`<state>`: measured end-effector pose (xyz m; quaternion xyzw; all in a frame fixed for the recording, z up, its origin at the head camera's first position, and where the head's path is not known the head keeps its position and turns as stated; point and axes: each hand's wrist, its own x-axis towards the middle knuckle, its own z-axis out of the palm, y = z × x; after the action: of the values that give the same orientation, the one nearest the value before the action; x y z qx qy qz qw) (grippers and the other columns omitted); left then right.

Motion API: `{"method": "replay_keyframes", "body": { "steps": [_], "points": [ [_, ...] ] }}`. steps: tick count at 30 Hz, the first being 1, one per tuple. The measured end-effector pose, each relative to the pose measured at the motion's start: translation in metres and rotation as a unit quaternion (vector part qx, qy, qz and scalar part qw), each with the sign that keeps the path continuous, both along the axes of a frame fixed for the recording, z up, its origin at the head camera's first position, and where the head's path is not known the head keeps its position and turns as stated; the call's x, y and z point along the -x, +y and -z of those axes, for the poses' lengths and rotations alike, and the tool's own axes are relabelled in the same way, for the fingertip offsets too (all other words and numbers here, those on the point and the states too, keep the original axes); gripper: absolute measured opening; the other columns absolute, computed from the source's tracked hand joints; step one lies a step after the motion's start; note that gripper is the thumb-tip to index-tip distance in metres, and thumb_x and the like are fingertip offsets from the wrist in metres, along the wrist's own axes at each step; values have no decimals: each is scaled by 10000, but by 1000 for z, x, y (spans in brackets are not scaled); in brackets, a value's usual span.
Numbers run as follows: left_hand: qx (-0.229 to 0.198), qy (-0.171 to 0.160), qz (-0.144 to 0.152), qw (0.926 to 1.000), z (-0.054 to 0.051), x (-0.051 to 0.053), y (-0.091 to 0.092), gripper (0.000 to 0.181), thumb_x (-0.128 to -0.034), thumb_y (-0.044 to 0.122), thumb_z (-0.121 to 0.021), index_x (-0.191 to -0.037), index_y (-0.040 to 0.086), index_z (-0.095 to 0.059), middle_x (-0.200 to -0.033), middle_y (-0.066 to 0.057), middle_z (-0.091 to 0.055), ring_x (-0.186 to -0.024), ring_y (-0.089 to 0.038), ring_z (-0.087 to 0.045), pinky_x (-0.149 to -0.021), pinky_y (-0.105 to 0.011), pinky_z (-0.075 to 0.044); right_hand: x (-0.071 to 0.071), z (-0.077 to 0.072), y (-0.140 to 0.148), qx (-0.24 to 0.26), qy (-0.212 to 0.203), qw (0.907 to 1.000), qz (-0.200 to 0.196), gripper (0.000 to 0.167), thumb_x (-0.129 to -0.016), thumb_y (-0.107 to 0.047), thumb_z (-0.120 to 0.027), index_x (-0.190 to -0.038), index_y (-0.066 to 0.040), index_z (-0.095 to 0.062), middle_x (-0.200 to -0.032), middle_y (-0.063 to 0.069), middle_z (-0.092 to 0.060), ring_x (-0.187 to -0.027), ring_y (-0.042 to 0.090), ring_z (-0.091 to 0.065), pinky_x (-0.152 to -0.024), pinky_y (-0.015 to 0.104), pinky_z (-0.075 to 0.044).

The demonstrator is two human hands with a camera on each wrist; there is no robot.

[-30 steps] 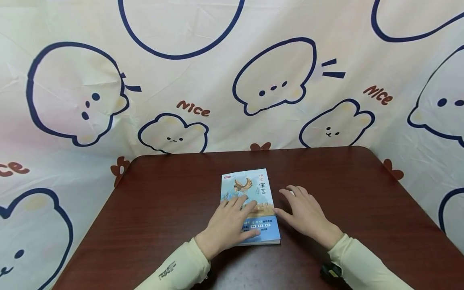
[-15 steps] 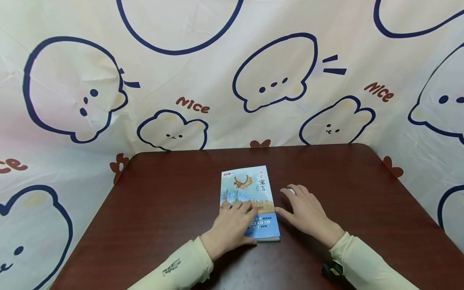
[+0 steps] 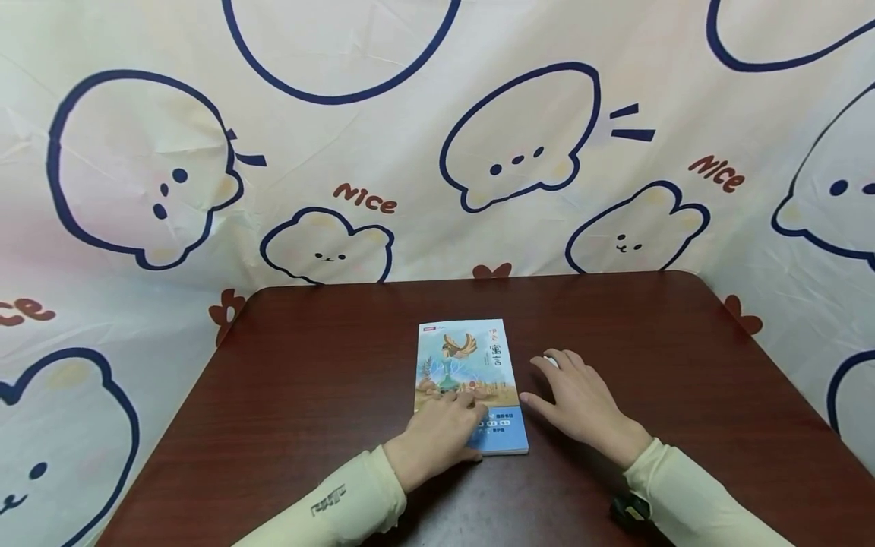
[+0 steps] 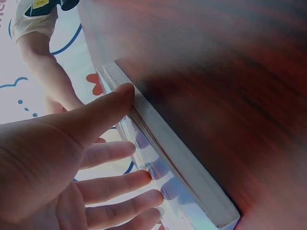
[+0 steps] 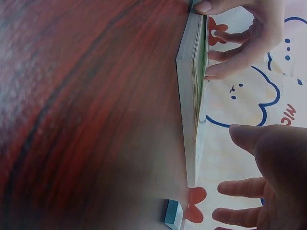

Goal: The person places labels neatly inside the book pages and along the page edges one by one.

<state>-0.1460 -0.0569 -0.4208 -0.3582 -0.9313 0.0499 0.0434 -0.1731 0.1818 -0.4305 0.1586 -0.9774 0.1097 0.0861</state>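
Left wrist view shows us the left hand (image 4: 62, 163) with its fingers nearly straight and spread above the cover of a book (image 3: 465, 368), the thumb lying against the edge of the book's pages. From the head view we see those fingertips come down on the lower left part of the cover. We cannot tell how hard they press.

Our right hand (image 3: 588, 406) holds its fingers loosely bent and apart, just to the right of the book; from the right wrist view, its thumb does not touch the book. Near those fingers we see a small two-toned block (image 5: 172, 213), dark teal on one side and pale on another, apart from the book.

The book lies flat, front cover up, around the middle of the dark reddish-brown table (image 3: 307, 380). Its cover is light blue with a brown bird, a sandy strip and a deeper blue band at the near end.

Farther out, we wear pale sleeves (image 3: 328, 501), with a dark device (image 3: 629, 510) at the right wrist. Behind the table hangs a cream backdrop (image 3: 410, 152) with navy-outlined animal faces, red-brown flowers and "Nice" lettering.
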Motion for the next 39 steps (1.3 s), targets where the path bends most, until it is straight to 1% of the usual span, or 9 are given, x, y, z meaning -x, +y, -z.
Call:
{"method": "replay_keyframes", "body": {
  "steps": [2,7,11,16,22,28,31,35,39],
  "points": [
    [-13,-5,30,10000,0,0,0,529,-784,559,-816,-1148,193,-699,-1175,-14,-705,-1006,-185,-686,-828,-318,-580,0,0,0,6,-2,10000,-4,607,-899,-490,-719,-1335,-76,-632,-1361,190,-601,-1282,386,-533,-947,576,-517],
    [-58,0,99,9999,-2,0,1,530,-782,540,-824,-1152,180,-707,-1239,-39,-699,-1051,-205,-697,-856,-327,-588,1,0,0,20,20,10000,-9,608,-895,-495,-722,-1330,-78,-637,-1351,186,-607,-1272,384,-540,-934,574,-521],
    [-27,64,169,9998,-3,-1,0,515,-785,534,-822,-1141,178,-713,-1218,-36,-706,-1019,-175,-704,-799,-305,-593,0,1,0,21,-6,10000,-9,611,-893,-498,-724,-1331,-81,-637,-1353,183,-608,-1270,379,-544,-933,573,-523],
    [-55,-53,158,9998,-5,-2,1,462,-795,506,-824,-1116,191,-717,-1196,-13,-711,-957,-115,-699,-723,-269,-578,-1,1,0,6,0,10000,-21,611,-888,-498,-729,-1326,-81,-638,-1351,180,-610,-1265,375,-546,-926,573,-526],
    [-118,-174,82,9997,-6,-2,1,455,-788,484,-833,-1120,195,-716,-1171,-5,-709,-919,-102,-697,-711,-260,-570,-1,2,1,-3,48,10000,-47,604,-890,-497,-727,-1323,-85,-640,-1344,174,-613,-1264,373,-548,-921,570,-527],
    [-213,-306,111,9992,-6,-1,0,414,-814,451,-825,-1114,189,-715,-1101,-5,-713,-888,-115,-698,-689,-274,-569,-1,2,1,-16,32,10000,-38,607,-892,-501,-722,-1322,-80,-640,-1347,177,-613,-1266,376,-549,-929,573,-524],
    [-316,-460,142,9983,-6,-1,-1,349,-840,413,-815,-1086,183,-722,-1032,8,-718,-848,-100,-684,-658,-262,-551,-1,1,1,-35,6,10000,-12,611,-892,-506,-720,-1322,-80,-642,-1347,177,-616,-1264,375,-551,-933,571,-525],
    [-492,-646,223,9964,-8,0,-4,235,-880,348,-794,-1014,166,-730,-927,33,-703,-759,-46,-612,-614,-213,-482,-1,0,1,-47,-30,10000,23,614,-890,-509,-722,-1322,-79,-644,-1342,172,-624,-1260,373,-556,-936,571,-525],
    [-715,-699,322,9945,-9,-1,-7,136,-921,250,-757,-985,141,-706,-876,29,-689,-764,-60,-635,-616,-207,-483,-1,-1,1,-40,-55,10000,36,606,-892,-501,-723,-1319,-77,-647,-1332,167,-635,-1254,372,-565,-935,571,-526]
  ]
}}
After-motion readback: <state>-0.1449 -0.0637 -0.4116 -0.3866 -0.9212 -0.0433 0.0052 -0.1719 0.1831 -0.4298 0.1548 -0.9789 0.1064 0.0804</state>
